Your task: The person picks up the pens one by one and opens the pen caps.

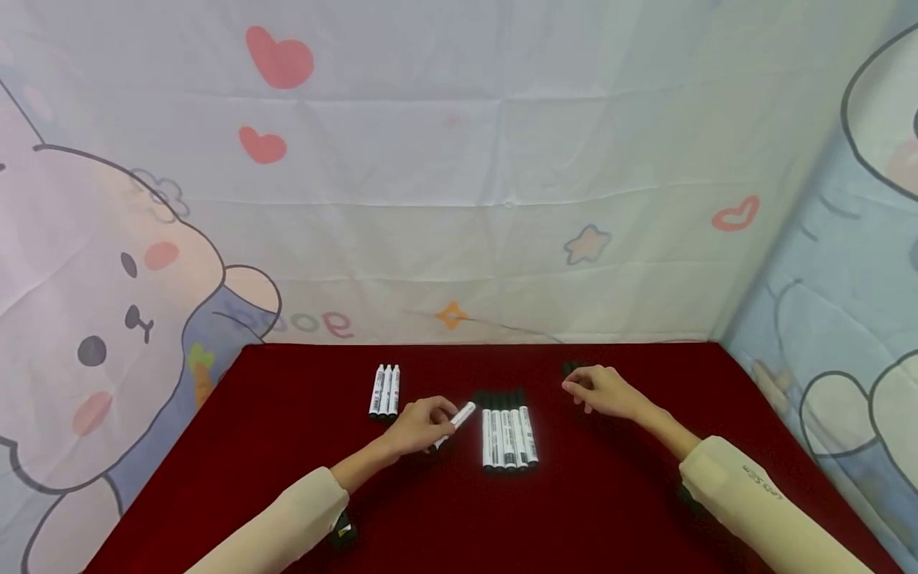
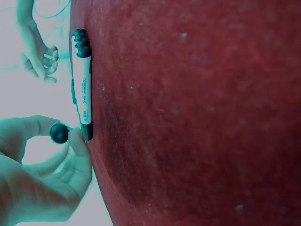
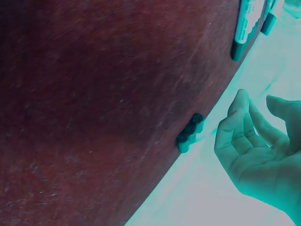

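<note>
Red table [image 1: 287, 446]: left hand [image 1: 419, 426] pinching marker [image 1: 459, 418]; right hand [image 1: 602, 391] empty, fingers loosely curled.

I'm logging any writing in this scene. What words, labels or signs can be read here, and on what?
"good": seen mirrored, on the cartoon backdrop cloth behind the red table.
Small dark lettering on the right sleeve: too small to read.
Printed labels and barcodes on the row of markers, the three markers and the marker in the left hand: too blurred to read.
</note>
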`<state>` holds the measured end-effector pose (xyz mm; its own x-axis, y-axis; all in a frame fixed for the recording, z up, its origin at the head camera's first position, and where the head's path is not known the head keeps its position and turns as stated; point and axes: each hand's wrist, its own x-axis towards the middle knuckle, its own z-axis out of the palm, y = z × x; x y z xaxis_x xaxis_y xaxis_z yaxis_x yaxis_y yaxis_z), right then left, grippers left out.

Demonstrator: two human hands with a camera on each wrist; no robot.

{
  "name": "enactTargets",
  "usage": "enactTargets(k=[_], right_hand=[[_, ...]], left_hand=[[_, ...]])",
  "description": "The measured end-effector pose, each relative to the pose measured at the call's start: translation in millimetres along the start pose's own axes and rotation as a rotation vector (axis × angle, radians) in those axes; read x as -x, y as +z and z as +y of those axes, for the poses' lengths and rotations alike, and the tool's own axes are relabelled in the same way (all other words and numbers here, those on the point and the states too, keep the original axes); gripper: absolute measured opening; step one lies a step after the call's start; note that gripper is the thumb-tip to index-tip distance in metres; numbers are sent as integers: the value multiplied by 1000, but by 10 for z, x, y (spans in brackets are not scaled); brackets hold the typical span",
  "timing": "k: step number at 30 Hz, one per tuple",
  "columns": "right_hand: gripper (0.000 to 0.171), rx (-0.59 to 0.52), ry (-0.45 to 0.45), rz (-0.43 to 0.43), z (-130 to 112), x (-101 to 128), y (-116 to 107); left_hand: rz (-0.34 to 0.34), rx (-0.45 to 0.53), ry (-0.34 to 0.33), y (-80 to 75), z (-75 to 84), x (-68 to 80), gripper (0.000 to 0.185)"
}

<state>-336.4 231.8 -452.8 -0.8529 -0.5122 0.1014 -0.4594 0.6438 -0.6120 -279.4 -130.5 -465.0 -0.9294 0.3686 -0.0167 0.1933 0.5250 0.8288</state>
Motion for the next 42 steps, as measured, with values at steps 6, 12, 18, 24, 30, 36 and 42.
enactTargets(k=[6, 12, 18, 24, 30, 36, 42], right_hand=[[32, -16, -9, -33, -110, -1, 59], [32, -63, -50, -104, -265, -11, 128], [33, -120, -47, -202, -371, 3, 204], [37, -228, 36, -318, -474, 29, 265], [39, -311, 45, -388, -529, 35, 331], [36, -349, 8, -460, -563, 49, 382], [32, -353, -10, -469, -587, 61, 392]], left_hand=[[-60, 35, 159, 26, -20, 16, 28], [-180, 55, 300, 81, -37, -5, 25], [-187, 86, 309, 116, 12, 17, 26], [-144, 104, 277, 142, 41, 2, 26], [-121, 117, 262, 152, 45, -22, 28], [-97, 120, 238, 167, 49, -27, 27], [-107, 111, 243, 160, 24, -25, 25]])
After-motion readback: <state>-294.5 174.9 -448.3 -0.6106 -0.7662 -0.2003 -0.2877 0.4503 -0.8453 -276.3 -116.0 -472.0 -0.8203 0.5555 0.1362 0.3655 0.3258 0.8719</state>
